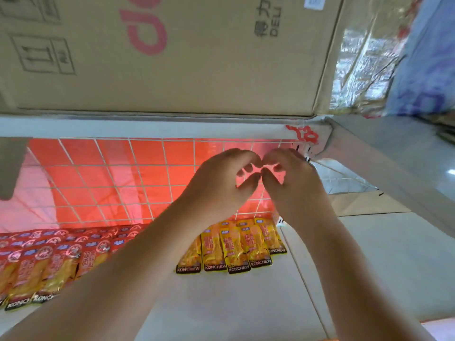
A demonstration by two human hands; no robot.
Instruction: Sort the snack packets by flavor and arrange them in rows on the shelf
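Note:
On the white shelf board [246, 303], several red KONCHEW snack packets [49, 262] lie in overlapping rows at the left. Several yellow KONCHEW packets [236, 247] lie in a row at the back right, partly hidden by my left forearm. Both hands are raised above the yellow packets, in front of the wire grid. My left hand [221, 183] and my right hand [293, 185] have curled fingers, and their fingertips meet each other. No packet shows in either hand.
A white wire grid [110, 178] with red sheeting behind it closes the shelf's back. The upper shelf's edge [147, 126] runs just above my hands and carries a large cardboard box [172, 57]. The shelf's right post [369, 168] slants down beside my right hand.

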